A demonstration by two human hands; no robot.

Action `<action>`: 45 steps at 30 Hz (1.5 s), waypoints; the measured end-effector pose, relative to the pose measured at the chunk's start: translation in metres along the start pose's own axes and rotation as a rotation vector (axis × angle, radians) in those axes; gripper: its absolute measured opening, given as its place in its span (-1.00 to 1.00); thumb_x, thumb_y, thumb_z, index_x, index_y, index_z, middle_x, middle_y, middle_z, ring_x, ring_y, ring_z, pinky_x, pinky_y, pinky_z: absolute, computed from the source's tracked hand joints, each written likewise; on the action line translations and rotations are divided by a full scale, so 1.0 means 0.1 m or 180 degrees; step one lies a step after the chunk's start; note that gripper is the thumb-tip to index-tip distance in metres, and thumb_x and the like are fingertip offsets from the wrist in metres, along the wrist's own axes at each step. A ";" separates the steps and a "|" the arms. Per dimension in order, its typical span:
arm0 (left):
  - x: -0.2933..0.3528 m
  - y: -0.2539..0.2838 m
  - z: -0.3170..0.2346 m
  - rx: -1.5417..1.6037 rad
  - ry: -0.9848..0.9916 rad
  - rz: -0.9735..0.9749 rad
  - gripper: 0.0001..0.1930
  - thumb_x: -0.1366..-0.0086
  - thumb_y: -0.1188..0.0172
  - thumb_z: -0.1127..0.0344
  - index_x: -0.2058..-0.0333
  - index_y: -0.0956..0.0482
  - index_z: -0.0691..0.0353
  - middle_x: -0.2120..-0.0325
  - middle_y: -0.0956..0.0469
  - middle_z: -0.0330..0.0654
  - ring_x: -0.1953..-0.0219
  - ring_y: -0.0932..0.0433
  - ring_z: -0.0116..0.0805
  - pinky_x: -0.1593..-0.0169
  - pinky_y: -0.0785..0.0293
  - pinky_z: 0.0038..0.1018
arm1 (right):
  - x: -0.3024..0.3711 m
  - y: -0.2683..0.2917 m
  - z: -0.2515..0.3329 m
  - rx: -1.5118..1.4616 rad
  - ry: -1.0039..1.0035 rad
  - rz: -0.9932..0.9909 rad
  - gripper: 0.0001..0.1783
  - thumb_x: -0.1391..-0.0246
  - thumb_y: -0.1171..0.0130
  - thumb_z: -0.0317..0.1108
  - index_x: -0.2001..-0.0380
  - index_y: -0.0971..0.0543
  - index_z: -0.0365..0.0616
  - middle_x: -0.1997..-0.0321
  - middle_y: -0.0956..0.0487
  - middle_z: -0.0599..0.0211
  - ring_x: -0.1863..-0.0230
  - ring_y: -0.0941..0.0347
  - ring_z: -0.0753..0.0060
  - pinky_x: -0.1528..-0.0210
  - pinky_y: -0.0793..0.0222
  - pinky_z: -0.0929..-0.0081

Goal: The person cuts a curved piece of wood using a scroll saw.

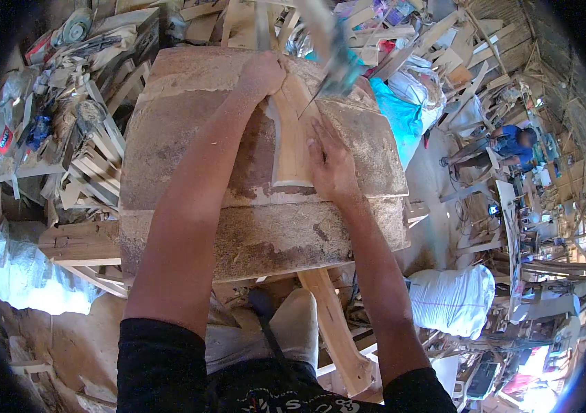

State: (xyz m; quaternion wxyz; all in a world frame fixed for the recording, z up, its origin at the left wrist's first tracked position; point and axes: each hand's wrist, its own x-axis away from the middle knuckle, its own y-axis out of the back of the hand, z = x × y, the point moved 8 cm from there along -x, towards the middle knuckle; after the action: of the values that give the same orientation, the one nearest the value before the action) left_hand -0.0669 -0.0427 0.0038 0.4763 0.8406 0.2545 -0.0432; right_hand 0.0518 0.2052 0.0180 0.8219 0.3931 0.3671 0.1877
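My left hand [262,72] is closed over the far end of the curved wood piece [293,134]; my right hand [331,165] lies open, flat on its edge. It looks stiff, light and dusty, so I'd pin it at both ends against the workbench [189,138].

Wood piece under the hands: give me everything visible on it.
The wood piece is pale bare timber, long, narrow and slightly curved, with clean-cut edges. It lies flat on the dusty bench, running away from the person. The left hand presses on its far end; the right hand lies flat against its right edge. A blurred teal tool hangs over the far end.
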 end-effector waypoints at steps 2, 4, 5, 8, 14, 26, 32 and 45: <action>0.10 0.11 -0.18 -0.0063 -0.0042 0.0045 -0.66 -0.36 -0.05 0.21 0.05 -0.71 0.19 0.08 -0.68 0.16 -0.01 -0.67 0.14 -0.12 -0.59 -0.03 | 0.01 0.04 -0.01 -0.0019 0.0032 -0.0078 -0.50 -0.34 -0.06 -0.33 -0.28 -0.46 -0.31 -0.38 -0.38 -0.31 -0.43 -0.28 -0.32 -0.46 -0.21 0.03; 0.16 0.20 -0.21 -0.0162 -0.0071 0.0093 -0.66 -0.37 -0.04 0.21 0.05 -0.71 0.19 0.08 -0.68 0.14 -0.01 -0.67 0.12 -0.13 -0.60 -0.04 | 0.00 0.03 0.02 -0.0020 0.0098 -0.0118 -0.50 -0.32 -0.06 -0.35 -0.27 -0.46 -0.33 -0.35 -0.40 -0.34 -0.39 -0.30 -0.38 -0.43 -0.25 -0.01; 0.16 0.21 -0.20 -0.0109 -0.0052 0.0067 -0.65 -0.38 -0.03 0.21 0.05 -0.71 0.19 0.08 -0.68 0.13 -0.01 -0.67 0.11 -0.13 -0.60 -0.05 | -0.01 0.02 0.01 0.0020 0.0123 -0.0129 -0.50 -0.32 -0.06 -0.35 -0.26 -0.46 -0.33 -0.35 -0.40 -0.34 -0.38 -0.31 -0.39 -0.42 -0.25 -0.01; 0.14 0.20 -0.14 0.0048 -0.0060 0.0106 -0.65 -0.38 -0.02 0.21 0.03 -0.70 0.18 0.06 -0.67 0.13 -0.03 -0.66 0.10 -0.14 -0.59 -0.06 | -0.02 0.01 0.03 -0.0020 0.0117 -0.0109 -0.51 -0.32 -0.06 -0.35 -0.26 -0.47 -0.33 -0.35 -0.40 -0.34 -0.35 -0.34 -0.41 -0.41 -0.27 -0.02; 0.03 0.10 -0.01 -0.0225 0.0126 0.0160 -0.63 -0.37 -0.05 0.19 -0.02 -0.65 0.18 0.02 -0.65 0.14 -0.05 -0.64 0.14 -0.15 -0.58 -0.07 | -0.05 0.03 0.10 -0.0100 0.0043 -0.0122 -0.52 -0.33 -0.05 -0.35 -0.25 -0.48 -0.32 -0.33 -0.42 -0.35 -0.33 -0.36 -0.41 -0.39 -0.29 -0.03; -0.04 0.04 -0.04 0.0179 -0.0087 -0.0052 -0.64 -0.36 -0.08 0.18 -0.03 -0.67 0.13 0.03 -0.67 0.11 -0.04 -0.64 0.16 -0.14 -0.59 -0.05 | -0.06 0.07 0.07 -0.0080 0.0186 -0.0324 -0.57 -0.30 -0.05 -0.38 -0.18 -0.53 -0.31 -0.27 -0.50 -0.22 -0.28 -0.42 -0.34 -0.33 -0.36 -0.01; -0.10 0.04 0.04 -0.0061 -0.0055 -0.0117 -0.65 -0.29 -0.10 0.24 -0.01 -0.69 0.05 0.05 -0.68 0.09 -0.03 -0.66 0.12 -0.14 -0.59 -0.07 | -0.07 0.03 0.08 0.0004 0.0181 -0.0347 -0.57 -0.30 -0.05 -0.34 -0.18 -0.54 -0.29 -0.26 -0.50 -0.23 -0.23 -0.46 -0.34 -0.26 -0.43 -0.03; 0.07 0.19 -0.22 -0.0400 -0.0585 -0.0062 -0.62 -0.41 -0.02 0.09 -0.02 -0.66 0.13 0.10 -0.67 0.17 0.05 -0.66 0.20 -0.11 -0.57 -0.02 | -0.05 -0.07 -0.10 -0.0025 -0.0972 -0.0089 -0.46 -0.30 -0.08 -0.27 -0.30 -0.47 -0.20 -0.23 -0.54 -0.24 -0.24 -0.48 -0.29 -0.31 -0.39 0.01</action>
State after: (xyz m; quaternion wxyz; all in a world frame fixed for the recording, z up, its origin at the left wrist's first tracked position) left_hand -0.0560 -0.0295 0.0285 0.5489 0.7991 0.2201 -0.1087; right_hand 0.0410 0.2027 0.0101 0.8722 0.4087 0.2426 0.1158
